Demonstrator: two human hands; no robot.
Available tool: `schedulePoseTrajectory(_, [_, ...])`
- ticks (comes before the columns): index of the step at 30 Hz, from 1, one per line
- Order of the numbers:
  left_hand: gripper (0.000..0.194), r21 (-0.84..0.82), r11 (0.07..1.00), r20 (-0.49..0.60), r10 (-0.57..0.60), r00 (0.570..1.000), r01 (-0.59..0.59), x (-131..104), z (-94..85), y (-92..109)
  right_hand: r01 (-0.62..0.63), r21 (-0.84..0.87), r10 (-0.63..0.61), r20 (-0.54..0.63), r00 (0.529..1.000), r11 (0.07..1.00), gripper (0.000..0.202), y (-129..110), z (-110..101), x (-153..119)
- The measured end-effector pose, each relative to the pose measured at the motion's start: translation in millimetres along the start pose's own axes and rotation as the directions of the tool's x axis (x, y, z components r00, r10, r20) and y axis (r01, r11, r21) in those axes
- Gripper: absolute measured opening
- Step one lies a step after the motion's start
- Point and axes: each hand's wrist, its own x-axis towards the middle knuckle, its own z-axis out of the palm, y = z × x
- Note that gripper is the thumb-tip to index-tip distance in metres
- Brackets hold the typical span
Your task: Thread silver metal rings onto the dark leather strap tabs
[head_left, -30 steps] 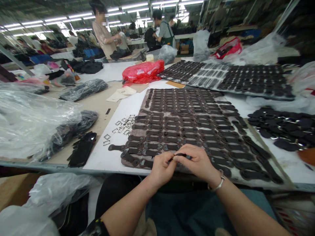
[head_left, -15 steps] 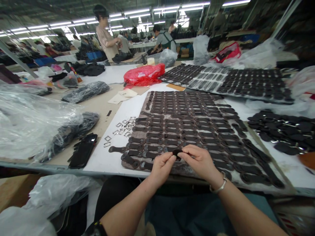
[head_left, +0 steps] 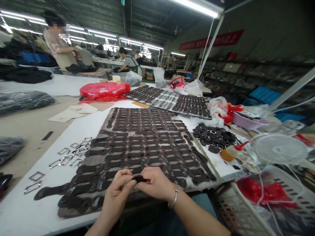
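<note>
The left hand (head_left: 119,186) and the right hand (head_left: 157,184) are pinching a small dark piece (head_left: 138,178) from both sides, fingers almost together. They are holding it over the near edge of a grey mat (head_left: 92,160), where dark straps (head_left: 135,147) are stretching toward twelve o'clock. Metal rings (head_left: 64,161) are lying at ten o'clock on the white counter (head_left: 22,214).

One small dark piece (head_left: 138,178), partly hidden; pinched between left hand (head_left: 118,187) and right hand (head_left: 157,183).
</note>
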Motion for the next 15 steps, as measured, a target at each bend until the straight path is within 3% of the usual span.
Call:
schedulePoseTrajectory(4, [0.015, -0.055, 0.998, 0.049, -0.029, 0.998, 0.032, -1.8, 1.6, 3.6, 0.044, -0.067, -0.044, 0.003, 0.999, 0.997, 0.036, -1.3, 0.7, -0.3])
schedulePoseTrajectory(9, [0.013, -0.051, 0.998, -0.029, 0.041, 0.999, -0.042, -1.2, -1.8, -3.7, 0.083, -0.146, -0.080, 0.030, 0.996, 0.986, 0.035, 5.2, 4.0, -0.4])
schedulePoseTrajectory(15, [0.011, 0.065, 0.994, 0.003, 0.087, 0.996, -0.087, -0.1, -5.7, 8.4, -0.029, -0.059, 0.038, 0.146, 0.989, 0.998, 0.019, 3.3, 5.0, -3.4])
